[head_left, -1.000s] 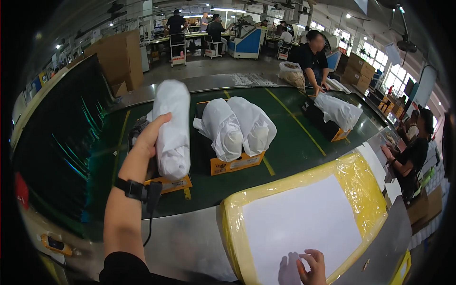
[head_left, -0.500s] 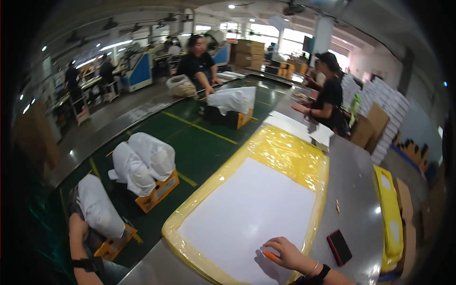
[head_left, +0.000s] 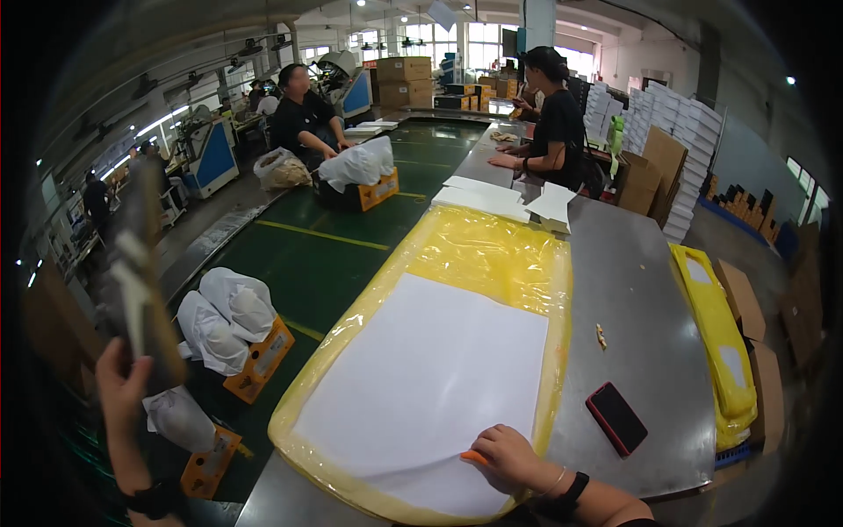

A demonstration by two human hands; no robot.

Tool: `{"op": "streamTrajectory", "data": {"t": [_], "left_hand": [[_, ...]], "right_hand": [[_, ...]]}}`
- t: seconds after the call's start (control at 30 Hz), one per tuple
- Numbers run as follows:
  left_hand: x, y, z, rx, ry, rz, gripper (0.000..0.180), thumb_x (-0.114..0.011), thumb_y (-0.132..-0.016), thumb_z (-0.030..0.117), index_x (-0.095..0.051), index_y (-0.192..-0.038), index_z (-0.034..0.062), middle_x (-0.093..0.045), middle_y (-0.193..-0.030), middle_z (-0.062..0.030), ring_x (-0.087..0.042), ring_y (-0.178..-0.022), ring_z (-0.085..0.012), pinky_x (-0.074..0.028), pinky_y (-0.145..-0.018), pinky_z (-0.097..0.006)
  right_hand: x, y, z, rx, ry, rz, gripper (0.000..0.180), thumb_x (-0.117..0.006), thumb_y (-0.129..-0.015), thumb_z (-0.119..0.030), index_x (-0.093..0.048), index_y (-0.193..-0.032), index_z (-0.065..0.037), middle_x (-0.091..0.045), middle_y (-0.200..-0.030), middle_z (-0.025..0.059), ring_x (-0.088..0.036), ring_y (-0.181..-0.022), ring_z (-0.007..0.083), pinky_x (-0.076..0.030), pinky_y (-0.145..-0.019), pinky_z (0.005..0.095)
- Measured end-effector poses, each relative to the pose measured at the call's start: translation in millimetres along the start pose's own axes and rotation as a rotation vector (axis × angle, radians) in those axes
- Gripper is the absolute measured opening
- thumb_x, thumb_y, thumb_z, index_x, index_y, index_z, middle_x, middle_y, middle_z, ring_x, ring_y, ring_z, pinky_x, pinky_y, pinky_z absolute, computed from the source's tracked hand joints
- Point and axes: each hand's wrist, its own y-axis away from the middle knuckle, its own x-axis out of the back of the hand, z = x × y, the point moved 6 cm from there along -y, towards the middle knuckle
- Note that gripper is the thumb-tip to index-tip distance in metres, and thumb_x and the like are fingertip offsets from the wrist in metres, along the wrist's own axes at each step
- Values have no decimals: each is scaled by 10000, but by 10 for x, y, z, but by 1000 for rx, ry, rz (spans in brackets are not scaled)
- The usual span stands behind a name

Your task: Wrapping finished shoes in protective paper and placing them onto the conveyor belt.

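Observation:
My left hand (head_left: 121,391) is raised at the left, its fingers closed on the lower end of a long dark shoe-like thing (head_left: 145,290) with pale bands, heavily smeared by motion. Below it, an orange-fronted box (head_left: 211,461) holds one bundle in white wrapping (head_left: 178,418). My right hand (head_left: 505,455) pinches the near part of a large white paper sheet (head_left: 430,369), which lifts into a crease there. An orange cover (head_left: 474,458) shows at its thumb. The sheet lies on a yellow plastic-wrapped stack (head_left: 492,250).
A second box (head_left: 259,360) with two wrapped bundles sits on the green conveyor belt (head_left: 307,255). A co-worker (head_left: 303,114) handles a farther box (head_left: 378,191). Another person (head_left: 558,123) stands beyond the metal table (head_left: 650,351), which carries a phone (head_left: 616,418).
My left hand has risen from the nearest box with the dark thing, leaving one wrapped bundle there. The right hand has closed on the sheet, creasing it. The view has swung rightward.

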Motion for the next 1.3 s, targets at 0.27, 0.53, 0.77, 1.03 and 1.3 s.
{"op": "streamTrajectory", "data": {"t": [0.27,0.53,0.77,1.03,1.3], "left_hand": [[-3267,641,1493,-680,-22,-846,131,-684,-670,122,-555,-685,100,-599,-644,-81,-600,-664,-297,-418,-647,-425],[-3424,568,1518,-162,273,-794,34,-617,-765,62,-610,-783,36,-639,-787,-128,-634,-749,-223,-466,-641,-334],[-3476,1543,2073,-737,-115,-1107,775,-780,-649,240,-434,-1310,30,-451,-1274,-221,-349,-1275,-389,-259,-1034,-541],[-3865,919,1833,-526,-342,-913,986,-798,-611,218,-255,-1425,98,-258,-1423,-243,-237,-1292,-507,-195,-1047,-597],[-3161,417,620,34,-77,-1188,715,-641,-672,3,-399,-1340,74,-600,-1066,-221,-616,-914,-356,-490,-804,-343]], "right_hand": [[425,-336,-143,155,237,108,239,-671,-794,-244,-514,-681,-103,-463,-610,22,-507,-577,196,-416,-518,304],[1061,-2142,596,82,110,221,91,-611,-778,-165,-584,-813,-85,-571,-695,125,-578,-659,332,-460,-574,404],[1032,-2658,1266,-117,-201,267,220,-612,-869,-208,-637,-924,3,-614,-853,174,-602,-809,273,-463,-698,323],[1261,-1531,367,163,-102,207,333,-729,-763,-141,-578,-1035,-20,-579,-1008,155,-557,-954,316,-454,-820,366],[644,-2045,571,208,180,188,565,-641,-838,-335,-451,-1256,-6,-446,-1284,212,-411,-1199,385,-357,-979,458]]}}
